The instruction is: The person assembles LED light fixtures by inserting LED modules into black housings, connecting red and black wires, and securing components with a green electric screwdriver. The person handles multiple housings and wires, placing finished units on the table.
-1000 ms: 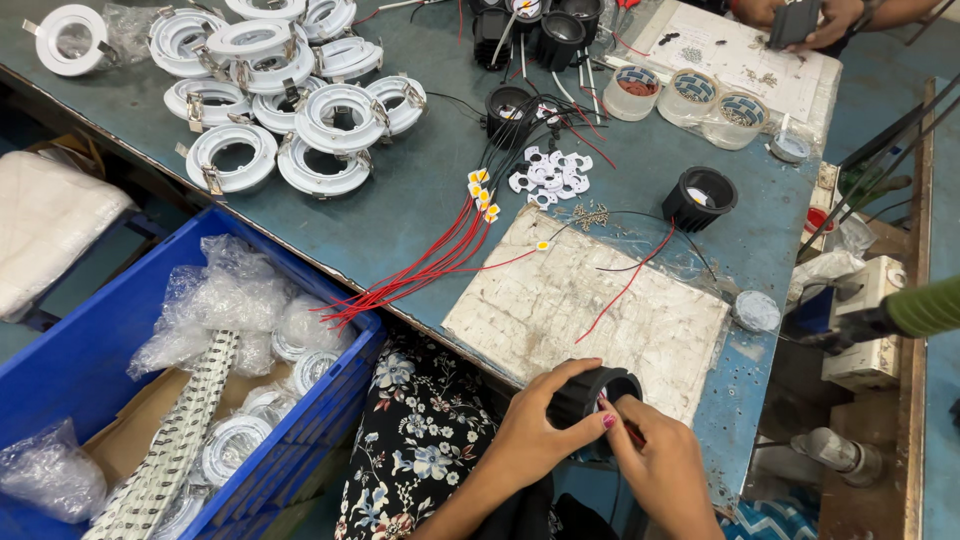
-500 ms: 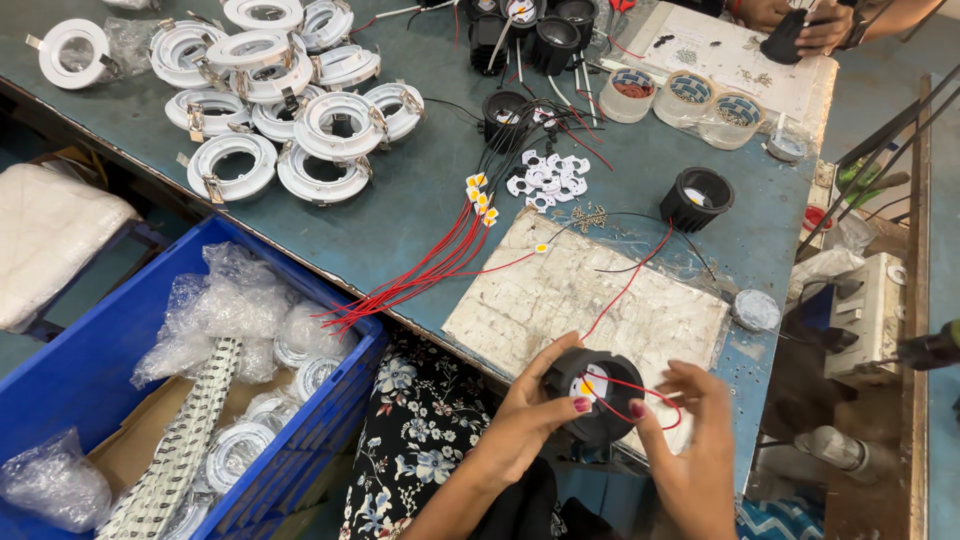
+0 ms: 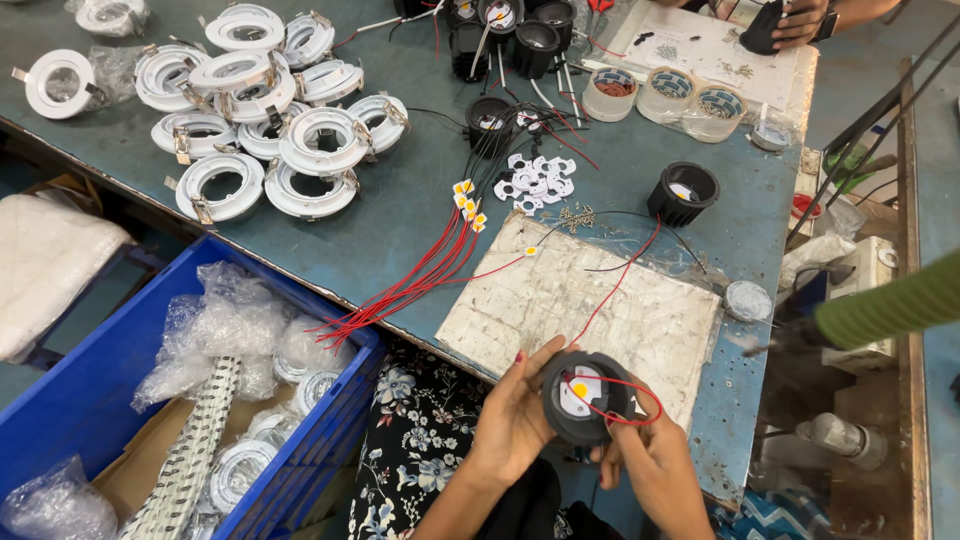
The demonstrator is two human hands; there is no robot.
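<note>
My left hand grips a round black lamp housing from its left side, open face up. Inside it sits a white disc with a small yellow chip. My right hand holds the housing from below right, fingers on the thin red wire that loops over its rim. Both hands hover at the near edge of a worn white board on the blue-green table.
White ring frames are piled at the back left. Red wires with yellow chips fan across the middle. Black housings, tape rolls and white discs lie further back. A blue crate stands left. Another person's hand and a green sleeve appear right.
The housing has been lifted and turned so its open face points up at me. My right hand shifted below it, and the red wire now loops across the rim.
</note>
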